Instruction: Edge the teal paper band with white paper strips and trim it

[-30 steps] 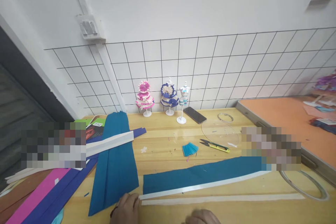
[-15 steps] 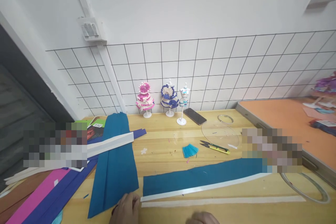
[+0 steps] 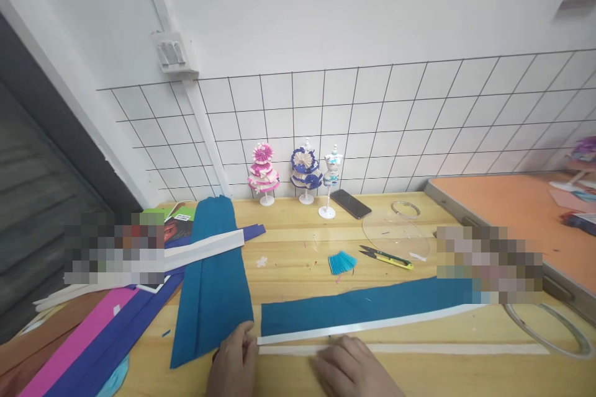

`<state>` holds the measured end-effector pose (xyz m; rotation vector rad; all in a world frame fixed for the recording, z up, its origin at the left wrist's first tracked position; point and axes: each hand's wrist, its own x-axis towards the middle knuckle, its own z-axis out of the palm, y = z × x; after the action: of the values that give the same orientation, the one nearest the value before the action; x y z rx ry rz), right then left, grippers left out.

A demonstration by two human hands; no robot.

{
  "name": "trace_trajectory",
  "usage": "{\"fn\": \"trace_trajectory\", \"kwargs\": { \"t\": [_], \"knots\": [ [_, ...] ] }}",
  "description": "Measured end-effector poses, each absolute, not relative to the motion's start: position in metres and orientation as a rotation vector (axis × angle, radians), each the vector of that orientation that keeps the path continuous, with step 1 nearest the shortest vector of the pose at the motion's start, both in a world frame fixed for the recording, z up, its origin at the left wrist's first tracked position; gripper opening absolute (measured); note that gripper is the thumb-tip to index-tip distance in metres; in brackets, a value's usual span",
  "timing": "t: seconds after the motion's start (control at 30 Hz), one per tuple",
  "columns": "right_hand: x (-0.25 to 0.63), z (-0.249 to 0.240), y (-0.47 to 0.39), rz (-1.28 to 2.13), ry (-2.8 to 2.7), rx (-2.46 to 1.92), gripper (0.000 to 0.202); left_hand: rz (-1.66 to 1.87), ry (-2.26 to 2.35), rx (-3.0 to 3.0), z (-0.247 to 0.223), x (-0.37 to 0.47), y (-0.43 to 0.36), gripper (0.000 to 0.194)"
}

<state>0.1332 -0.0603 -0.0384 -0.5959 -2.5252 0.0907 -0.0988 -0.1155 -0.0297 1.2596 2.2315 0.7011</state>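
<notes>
A long teal fabric strip [image 3: 354,307] lies across the table with a narrow white strip [image 3: 372,324] along its near edge. A second pale strip [image 3: 447,349] runs just below it. My left hand [image 3: 235,353] rests at the left ends of these strips, its fingers bent and drawn together; whatever they pinch is hidden. With fingers stretched forward, my right hand [image 3: 351,360] lies over the lower pale strip near its left part. Left of my left hand, a wider folded teal cloth [image 3: 216,291] reaches toward the wall.
Yellow-handled thread snips [image 3: 388,257], a pleated turquoise piece [image 3: 342,262] and a phone [image 3: 351,203] lie farther back. Small decorated stands [image 3: 264,177] line the wall. Layered coloured fabrics [image 3: 112,329] cover the left side; a clear ring [image 3: 549,329] lies at right.
My right hand has come up and forward from the bottom edge onto the lower pale strip. My left hand stays by the strip ends. The whole view has shifted slightly.
</notes>
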Motion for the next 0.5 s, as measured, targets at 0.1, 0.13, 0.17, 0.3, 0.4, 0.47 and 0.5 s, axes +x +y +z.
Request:
{"fn": "trace_trajectory", "kwargs": {
  "t": [0.1,0.13,0.17,0.3,0.4,0.47,0.5],
  "knots": [
    [0.124,-0.034,-0.058,0.053,-2.531,-0.656,0.047,0.752,2.249,1.262,-0.035,-0.099,-0.122,0.026],
    [0.125,-0.035,-0.057,0.048,-2.531,-0.683,0.048,0.773,2.249,1.306,-0.038,-0.099,-0.124,0.023],
    [0.127,-0.036,-0.055,0.04,-2.533,-0.711,0.048,0.802,2.245,1.366,-0.041,-0.098,-0.126,0.022],
    [0.142,-0.041,-0.051,-0.02,-2.546,-0.768,0.047,0.898,2.185,1.696,-0.051,-0.094,-0.128,0.026],
    [0.147,-0.042,-0.048,-0.082,-2.563,-0.723,0.048,0.81,2.111,1.961,-0.054,-0.089,-0.123,0.022],
    [0.147,-0.042,-0.047,-0.093,-2.569,-0.7,0.046,0.732,2.033,2.131,-0.055,-0.083,-0.119,0.02],
    [0.147,-0.042,-0.047,-0.085,-2.576,-0.696,0.046,0.705,2.005,2.194,-0.055,-0.08,-0.118,0.019]
  ]
}}
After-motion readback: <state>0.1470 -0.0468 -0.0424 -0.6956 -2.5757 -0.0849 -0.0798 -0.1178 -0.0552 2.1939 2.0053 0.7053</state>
